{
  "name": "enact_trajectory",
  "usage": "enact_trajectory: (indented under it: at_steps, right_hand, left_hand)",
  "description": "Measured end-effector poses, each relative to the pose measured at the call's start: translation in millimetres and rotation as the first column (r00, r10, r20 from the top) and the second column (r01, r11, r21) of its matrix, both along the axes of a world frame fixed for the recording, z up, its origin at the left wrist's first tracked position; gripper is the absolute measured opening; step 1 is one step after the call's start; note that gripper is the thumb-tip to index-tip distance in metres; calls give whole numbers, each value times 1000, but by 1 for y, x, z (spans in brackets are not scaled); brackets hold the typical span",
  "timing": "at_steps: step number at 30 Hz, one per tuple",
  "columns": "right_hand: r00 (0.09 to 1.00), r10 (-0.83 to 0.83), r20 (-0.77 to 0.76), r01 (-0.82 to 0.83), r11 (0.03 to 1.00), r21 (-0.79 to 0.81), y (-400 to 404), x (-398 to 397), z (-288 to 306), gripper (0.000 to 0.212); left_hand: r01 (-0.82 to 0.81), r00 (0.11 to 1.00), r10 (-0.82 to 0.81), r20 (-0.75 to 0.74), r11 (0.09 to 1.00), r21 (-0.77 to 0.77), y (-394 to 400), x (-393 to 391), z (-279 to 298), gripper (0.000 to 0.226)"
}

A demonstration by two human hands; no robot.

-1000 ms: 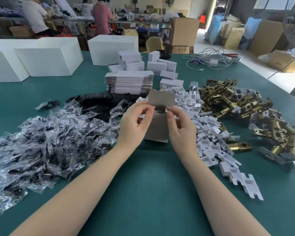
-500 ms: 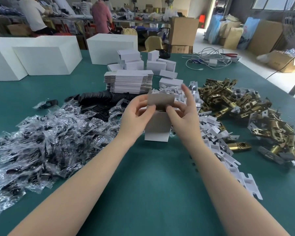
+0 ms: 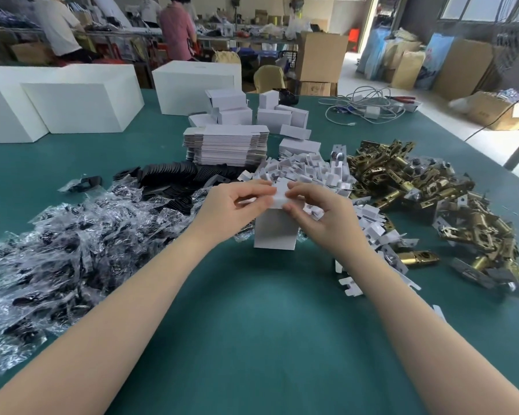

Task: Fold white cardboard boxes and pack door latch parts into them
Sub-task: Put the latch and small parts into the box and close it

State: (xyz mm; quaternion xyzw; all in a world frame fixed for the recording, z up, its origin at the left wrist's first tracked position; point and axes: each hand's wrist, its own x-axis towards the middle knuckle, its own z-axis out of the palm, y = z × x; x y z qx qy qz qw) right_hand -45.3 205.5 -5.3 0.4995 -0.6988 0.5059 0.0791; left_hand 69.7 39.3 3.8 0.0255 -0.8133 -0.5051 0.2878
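A small white cardboard box (image 3: pixel 274 232) stands upright on the green table (image 3: pixel 252 324) in front of me. My left hand (image 3: pixel 234 208) pinches its top flap from the left. My right hand (image 3: pixel 321 211) pinches the same flap from the right, fingers curled over the box top. The flap lies folded down over the opening. Brass door latch parts (image 3: pixel 417 187) lie heaped to the right. One loose brass latch (image 3: pixel 418 258) lies near my right wrist.
White cardboard inserts (image 3: pixel 312 175) pile behind and right of the box. Flat box blanks (image 3: pixel 225 145) are stacked farther back, with folded small boxes (image 3: pixel 274 116) behind. Bagged black parts (image 3: pixel 57 250) cover the left. Large white boxes (image 3: pixel 81 103) stand far left.
The upright brown-backed flap has been folded down over the box top. Both hands moved in over the top, and my right hand's raised fingers curled down onto the flap.
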Motion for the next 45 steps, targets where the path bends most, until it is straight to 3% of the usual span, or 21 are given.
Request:
enact_trajectory:
  at_steps: [2, 8, 17, 22, 31, 36, 41, 43, 45]
  right_hand:
    - [999, -20, -45, 21, 1000, 16, 0, -1, 2, 17]
    - [993, -35, 116, 42, 997, -60, -8, 1, 12, 15]
    - [979, 40, 199, -25, 997, -76, -3, 0, 13, 20]
    - [957, 54, 286, -31, 996, -84, 0, 0, 12, 22]
    - [964, 42, 264, -24, 997, -71, -3, -1, 15, 21]
    - [958, 98, 269, -81, 994, -74, 2, 1, 12, 28]
    - [978, 59, 198, -65, 998, 25, 10, 0, 13, 26]
    - [977, 24, 211, -31, 999, 30, 10, 2, 12, 26]
    - [958, -2, 287, 11, 1000, -27, 5, 10, 9, 26]
  left_hand:
    - [-16, 1000, 16, 0, 998, -58, 1, 0, 3, 25]
    - [-110, 991, 105, -78, 992, -58, 3, -6, 2, 12]
    - [-47, 992, 34, -124, 993, -104, 0, 1, 4, 23]
    - [-52, 995, 50, -82, 998, -17, 1, -2, 4, 23]
    - [-56, 998, 57, -41, 998, 22, 0, -1, 8, 17]
    - [-13, 998, 7, -63, 995, -100, -5, 6, 4, 23]
    - [2, 1000, -9, -26, 971, -238, -9, 10, 6, 20]
    - [-13, 999, 23, 32, 961, -275, -6, 10, 12, 15]
    - [-41, 985, 107, 136, 909, -414, 0, 3, 20, 15]
